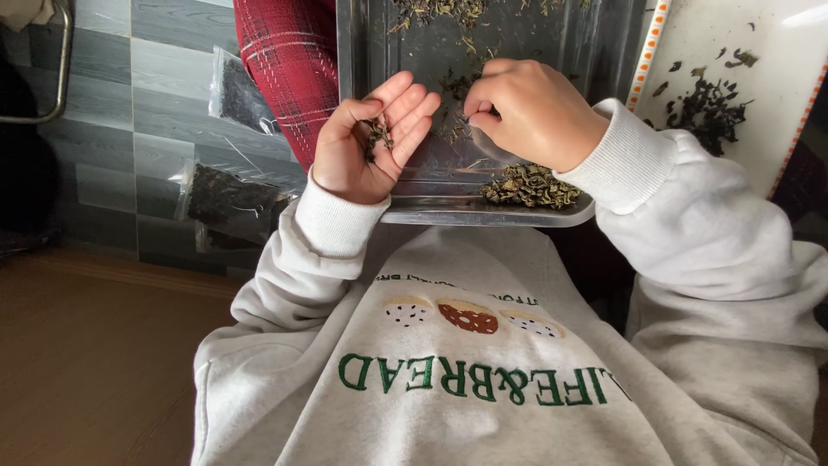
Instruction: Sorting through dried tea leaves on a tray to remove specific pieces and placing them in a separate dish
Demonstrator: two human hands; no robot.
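Observation:
My left hand point(366, 138) is cupped palm up over the left edge of a metal tray point(448, 210), with a small pinch of dried dark green leaves point(377, 135) lying in the palm. My right hand point(526, 108) hovers over the tray just to the right, its fingers curled and pinched together; whether they grip any leaves is hidden. A heap of dried leaves point(529, 185) lies at the tray's near edge below my right wrist. More leaf bits point(435, 10) are scattered toward the far end of the tray.
A white board with an orange dotted rim point(759, 103) at the right carries a pile of darker dried leaves point(707, 108). Clear plastic bags of dark leaves point(224, 194) lie on the grey tiled floor at the left. A person's red plaid leg point(289, 60) stands beside the tray.

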